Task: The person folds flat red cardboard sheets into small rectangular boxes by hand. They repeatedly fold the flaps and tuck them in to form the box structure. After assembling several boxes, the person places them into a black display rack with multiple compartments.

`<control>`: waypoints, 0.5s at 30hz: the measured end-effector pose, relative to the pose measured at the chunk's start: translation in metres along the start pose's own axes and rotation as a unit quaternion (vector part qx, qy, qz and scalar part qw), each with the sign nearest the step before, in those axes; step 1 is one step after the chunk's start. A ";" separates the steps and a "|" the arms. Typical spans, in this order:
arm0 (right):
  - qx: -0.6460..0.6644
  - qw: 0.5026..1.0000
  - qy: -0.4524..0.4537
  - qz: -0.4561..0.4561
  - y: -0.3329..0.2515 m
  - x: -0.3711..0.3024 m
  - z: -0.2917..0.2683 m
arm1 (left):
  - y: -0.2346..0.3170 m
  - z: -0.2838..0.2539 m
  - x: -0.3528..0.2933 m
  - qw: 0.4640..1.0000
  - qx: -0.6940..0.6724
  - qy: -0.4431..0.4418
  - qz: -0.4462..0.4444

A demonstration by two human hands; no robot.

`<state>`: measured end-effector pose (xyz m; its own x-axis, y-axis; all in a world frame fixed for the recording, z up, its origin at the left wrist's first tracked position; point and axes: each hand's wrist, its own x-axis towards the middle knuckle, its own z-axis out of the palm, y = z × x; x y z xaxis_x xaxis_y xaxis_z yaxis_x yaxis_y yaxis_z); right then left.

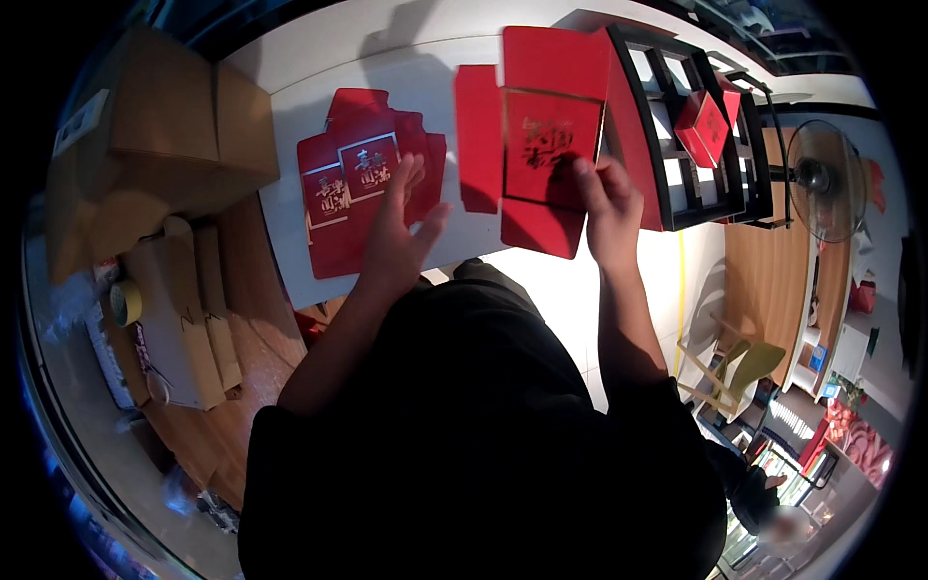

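Observation:
My right hand (pixel 614 208) pinches the lower right edge of an unfolded red carton (pixel 553 121) with gold lettering and gold border lines, its flaps spread flat. To the left of its main panel juts another red panel (pixel 478 140). Over the table's left part, my left hand (pixel 398 242) is empty, thumb and fingers apart. Just beyond it lie several flat red cartons (pixel 333 237), overlapping, with gold print and frames. A small folded red box (pixel 703 130) sits tilted on a black divided tray (pixel 680 184) at the right; a second red box (pixel 730 100) is partly hidden behind it.
The white table (pixel 290 253) runs across in front of me. Brown cardboard boxes (pixel 159 126) are stacked at the left, with a tape roll (pixel 125 303) below them. A fan (pixel 822 179) and a chair (pixel 744 372) stand right; another person (pixel 754 493) is at the lower right.

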<state>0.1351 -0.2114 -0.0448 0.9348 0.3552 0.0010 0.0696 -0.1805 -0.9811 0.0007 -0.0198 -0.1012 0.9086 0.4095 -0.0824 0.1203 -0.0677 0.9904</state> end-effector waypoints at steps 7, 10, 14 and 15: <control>0.178 0.948 -0.264 -0.002 -0.036 -0.051 0.042 | 0.045 0.011 0.016 0.979 0.008 -0.109 0.173; 0.164 0.947 -0.275 -0.017 -0.036 -0.046 0.043 | 0.054 0.007 0.018 0.960 -0.014 -0.113 0.254; 0.195 0.962 -0.189 0.033 -0.025 -0.028 0.022 | 0.062 -0.018 0.016 0.972 -0.194 -0.119 0.056; 0.242 0.953 -0.176 0.050 -0.023 -0.021 0.021 | 0.071 -0.022 0.014 0.962 -0.213 -0.166 0.051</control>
<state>0.1062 -0.1959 -0.0264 0.7475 0.6596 -0.0787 -0.2626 0.1846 -0.9471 0.0134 0.0011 -0.0297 0.9931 0.1035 0.0560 -0.0861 0.3154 0.9450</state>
